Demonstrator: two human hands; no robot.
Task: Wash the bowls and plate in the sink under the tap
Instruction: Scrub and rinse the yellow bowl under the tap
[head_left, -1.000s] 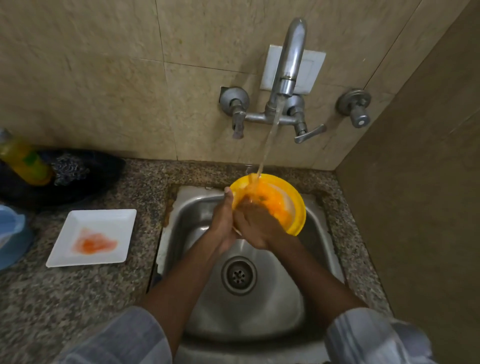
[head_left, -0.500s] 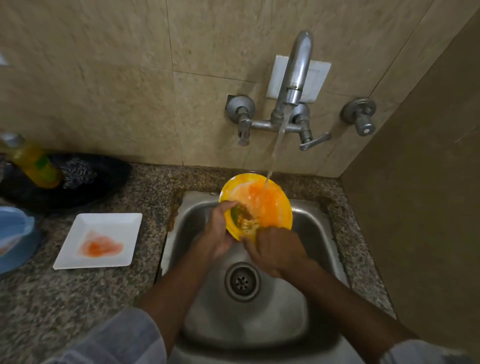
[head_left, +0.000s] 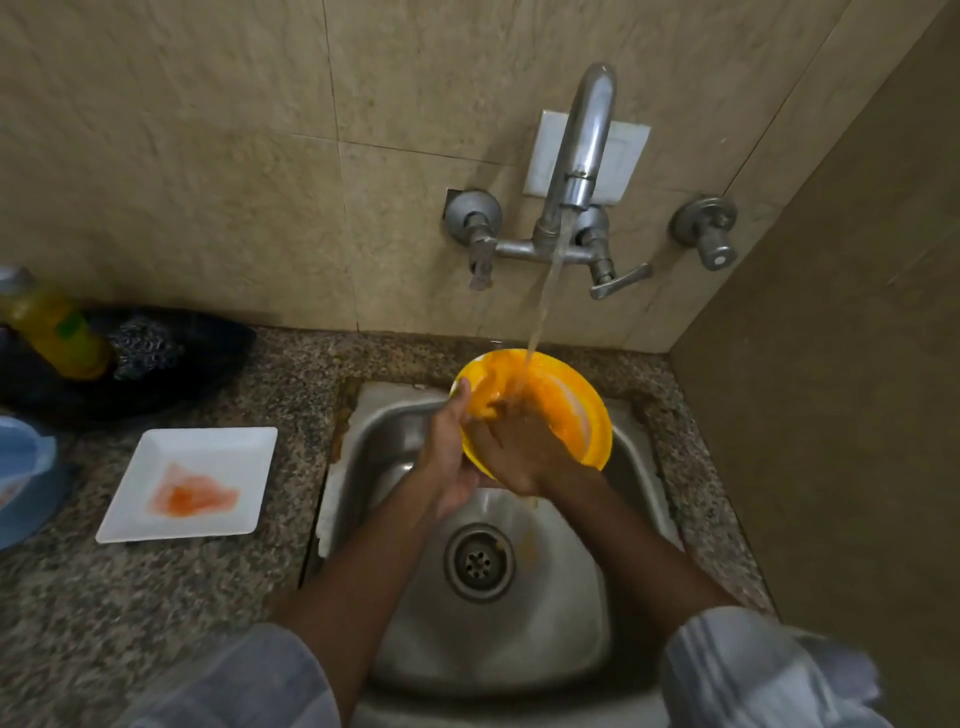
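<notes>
A yellow bowl (head_left: 574, 402) with orange residue is held tilted over the steel sink (head_left: 550, 613), under running water from the wall tap (head_left: 576, 171). My left hand (head_left: 449, 452) grips the bowl's left rim, thumb on the edge. My right hand (head_left: 519, 447) lies flat inside the bowl, fingers spread against its inner surface in the stream. A white square plate (head_left: 218, 457) smeared with orange sauce sits on the counter left of the sink.
A yellow-green bottle (head_left: 57, 327) stands on a dark cloth with a scrubber (head_left: 150, 343) at the back left. A blue item (head_left: 26, 483) lies at the left edge. A brown wall (head_left: 831, 415) closes in the right. The drain (head_left: 478, 561) is uncovered.
My right hand moved from the bowl's lower rim up into the bowl under the water. The bowl shifted slightly right and tilted more toward me.
</notes>
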